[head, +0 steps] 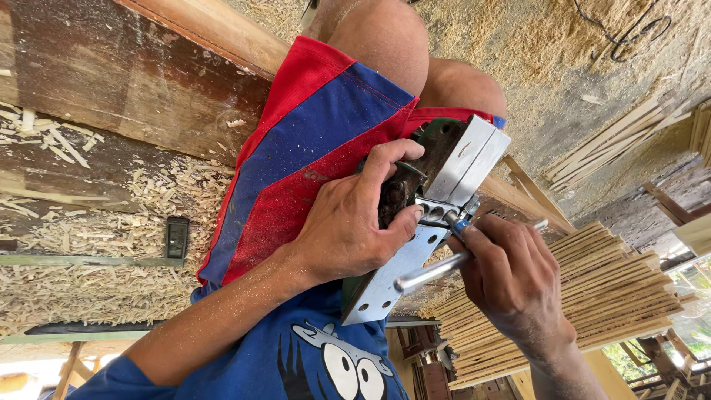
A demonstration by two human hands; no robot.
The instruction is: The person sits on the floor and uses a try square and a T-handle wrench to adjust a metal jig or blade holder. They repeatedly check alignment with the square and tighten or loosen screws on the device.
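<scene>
An electric planer (474, 159) with a green body and silver metal base plates lies upturned on my lap, against red and blue shorts (311, 141). My left hand (348, 226) grips the planer's body from the left, thumb by the cutter drum. My right hand (511, 285) holds a metal socket wrench (433, 272). The wrench's tip sits on a bolt at the drum, between the plates.
Stacks of thin wooden slats (615, 296) lie to the right, with more slats (615, 137) beyond. A shaving-strewn wooden bench (89, 222) with a small black block (176, 238) is on the left. Sawdust covers the ground, and a black cable (629, 33) lies at top right.
</scene>
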